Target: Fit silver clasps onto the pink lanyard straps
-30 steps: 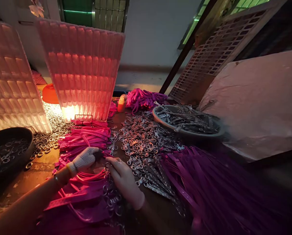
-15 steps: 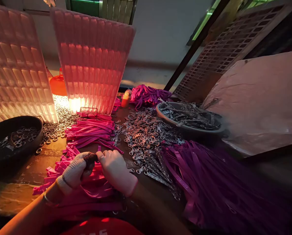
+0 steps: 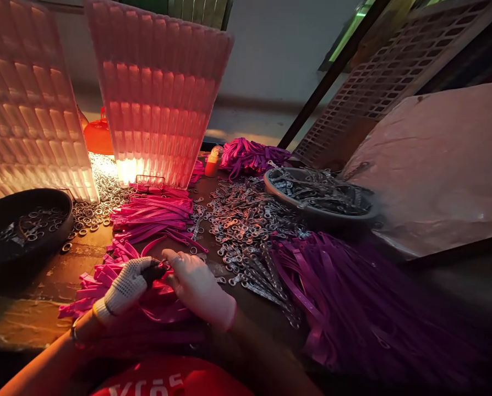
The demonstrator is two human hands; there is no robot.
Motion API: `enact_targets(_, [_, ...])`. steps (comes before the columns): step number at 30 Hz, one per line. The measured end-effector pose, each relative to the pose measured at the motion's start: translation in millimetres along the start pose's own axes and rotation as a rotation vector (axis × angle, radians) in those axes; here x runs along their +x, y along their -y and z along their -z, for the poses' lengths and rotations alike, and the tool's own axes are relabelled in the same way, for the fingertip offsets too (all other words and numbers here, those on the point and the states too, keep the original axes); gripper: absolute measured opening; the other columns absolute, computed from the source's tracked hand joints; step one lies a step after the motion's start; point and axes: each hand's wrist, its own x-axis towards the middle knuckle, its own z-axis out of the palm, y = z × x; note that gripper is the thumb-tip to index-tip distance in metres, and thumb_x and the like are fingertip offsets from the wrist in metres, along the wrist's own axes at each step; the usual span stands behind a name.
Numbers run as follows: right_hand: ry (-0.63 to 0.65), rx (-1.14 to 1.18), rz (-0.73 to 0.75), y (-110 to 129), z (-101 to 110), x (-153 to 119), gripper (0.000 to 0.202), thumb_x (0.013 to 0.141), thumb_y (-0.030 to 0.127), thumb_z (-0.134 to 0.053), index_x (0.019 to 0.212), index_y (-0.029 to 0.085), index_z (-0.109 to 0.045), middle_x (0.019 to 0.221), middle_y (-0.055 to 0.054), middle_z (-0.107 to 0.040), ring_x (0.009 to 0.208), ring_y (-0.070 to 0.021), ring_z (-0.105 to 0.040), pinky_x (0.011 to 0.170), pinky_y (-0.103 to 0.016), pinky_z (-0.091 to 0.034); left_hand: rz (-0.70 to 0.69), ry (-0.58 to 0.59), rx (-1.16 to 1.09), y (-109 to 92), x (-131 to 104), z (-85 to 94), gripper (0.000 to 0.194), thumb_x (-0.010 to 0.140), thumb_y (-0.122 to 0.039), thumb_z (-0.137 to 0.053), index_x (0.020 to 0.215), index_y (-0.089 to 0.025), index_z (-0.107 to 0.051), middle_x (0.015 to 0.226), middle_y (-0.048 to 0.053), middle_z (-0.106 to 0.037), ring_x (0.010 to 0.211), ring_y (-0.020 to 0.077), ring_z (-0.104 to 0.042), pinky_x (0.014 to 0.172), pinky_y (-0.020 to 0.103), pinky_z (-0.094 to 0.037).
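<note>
My left hand [image 3: 128,283], in a white dotted glove with dark fingertips, is closed near a pink strap. My right hand [image 3: 198,286], in a pale glove, meets it at the fingertips, its fingers pinched together. A pink strap [image 3: 159,242] loops up just behind the hands. What lies between the fingertips is small and partly hidden. Beneath and around my left hand is a heap of pink straps [image 3: 91,289]. Right of my right hand lies a pile of metal clasps [image 3: 246,236].
A black pan [image 3: 64,225] with metal rings stands at the left, a grey basin [image 3: 271,190] of metal pieces at the back right. Purple straps [image 3: 332,297] spread at the right. Two ribbed translucent panels stand before an orange lamp [image 3: 98,137]. An orange bottle [image 3: 213,163] stands behind.
A pink strap now arches up behind my hands. My right hand's fingers have shifted slightly at the fingertips of my left. The view has tilted a little downward.
</note>
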Motion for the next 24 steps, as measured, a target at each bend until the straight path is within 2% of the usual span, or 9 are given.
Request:
enact_targets(2, [0.062, 0.034, -0.031, 0, 2, 2, 0.046, 0.090, 0.030, -0.066, 0.132, 0.018, -0.051, 0.101, -0.007, -0.072, 0.092, -0.0223, -0.067, 0.075, -0.029, -0.043, -0.016, -0.033, 0.004, 0, -2, -2.7, 0.014, 0.083, -0.024, -0.063, 0.078, -0.017, -0.074, 0.076, 0.006, -0.073, 0.073, 0.0199, -0.062, 0.068, 0.027, -0.046])
enact_targets(5, [0.138, 0.008, -0.065, -2, -2, 3, 0.026, 0.094, 0.033, -0.060, 0.116, 0.018, -0.060, 0.090, -0.006, -0.074, 0.083, -0.0219, -0.070, 0.068, -0.028, -0.042, -0.050, -0.059, 0.099, 4, -6, -7.4, 0.015, 0.083, -0.023, -0.063, 0.076, -0.017, -0.074, 0.074, 0.005, -0.072, 0.071, 0.0196, -0.061, 0.068, 0.026, -0.045])
enact_targets(7, [0.159, -0.048, -0.034, -3, -7, 3, 0.019, 0.096, 0.032, -0.056, 0.104, 0.016, -0.062, 0.084, -0.008, -0.074, 0.076, -0.0224, -0.070, 0.063, -0.028, -0.040, -0.059, -0.068, 0.182, 7, -7, -9.2, 0.016, 0.083, -0.021, -0.062, 0.071, -0.017, -0.072, 0.070, 0.005, -0.071, 0.067, 0.0189, -0.059, 0.064, 0.026, -0.042])
enact_targets(11, [0.129, -0.160, 0.035, -7, -16, 3, 0.018, 0.093, 0.029, -0.053, 0.093, 0.013, -0.060, 0.076, -0.013, -0.071, 0.066, -0.0233, -0.067, 0.056, -0.029, -0.037, -0.097, -0.061, 0.277, 8, -1, -10.4, 0.015, 0.081, -0.016, -0.059, 0.073, -0.018, -0.071, 0.074, 0.006, -0.072, 0.069, 0.0196, -0.060, 0.067, 0.028, -0.041])
enact_targets(14, [0.091, -0.151, 0.057, -10, -19, 5, 0.023, 0.094, 0.035, -0.054, 0.089, 0.014, -0.061, 0.073, -0.012, -0.070, 0.064, -0.0226, -0.066, 0.055, -0.028, -0.035, -0.111, -0.008, 0.278, -3, 5, -8.0, 0.014, 0.079, -0.013, -0.060, 0.071, -0.020, -0.071, 0.071, 0.004, -0.070, 0.065, 0.0184, -0.058, 0.064, 0.027, -0.041])
enact_targets(18, [0.021, -0.053, 0.066, -14, -8, 0, 0.033, 0.094, 0.047, -0.058, 0.089, 0.015, -0.064, 0.071, -0.009, -0.070, 0.063, -0.0196, -0.064, 0.057, -0.027, -0.032, -0.162, 0.091, 0.335, -25, 13, 13.4, 0.013, 0.080, -0.020, -0.066, 0.067, -0.021, -0.070, 0.065, 0.003, -0.067, 0.059, 0.0168, -0.056, 0.056, 0.025, -0.038])
enact_targets(21, [0.046, 0.084, 0.018, -29, 10, -10, 0.031, 0.092, 0.048, -0.063, 0.086, 0.018, -0.066, 0.071, -0.004, -0.070, 0.066, -0.0171, -0.064, 0.060, -0.025, -0.033, -0.163, -0.022, 0.396, -31, 16, 42.3, 0.012, 0.078, -0.033, -0.073, 0.076, -0.022, -0.075, 0.071, 0.005, -0.071, 0.063, 0.0189, -0.060, 0.056, 0.025, -0.042])
enact_targets(22, [0.097, 0.163, 0.021, -38, 16, -12, 0.029, 0.092, 0.048, -0.064, 0.085, 0.019, -0.067, 0.074, -0.002, -0.071, 0.069, -0.0161, -0.064, 0.062, -0.024, -0.035, -0.137, -0.076, 0.387, -29, 15, 50.9, 0.015, 0.075, -0.036, -0.077, 0.081, -0.022, -0.077, 0.075, 0.006, -0.073, 0.066, 0.0199, -0.062, 0.058, 0.025, -0.045])
enact_targets(24, [0.190, 0.280, -0.018, -64, 24, -10, 0.024, 0.094, 0.046, -0.062, 0.089, 0.024, -0.070, 0.083, 0.002, -0.074, 0.077, -0.0135, -0.066, 0.067, -0.021, -0.039, -0.012, -0.093, 0.288, -22, 14, 61.6, 0.029, 0.070, -0.039, -0.081, 0.094, -0.023, -0.078, 0.080, 0.006, -0.074, 0.066, 0.0200, -0.064, 0.058, 0.026, -0.048])
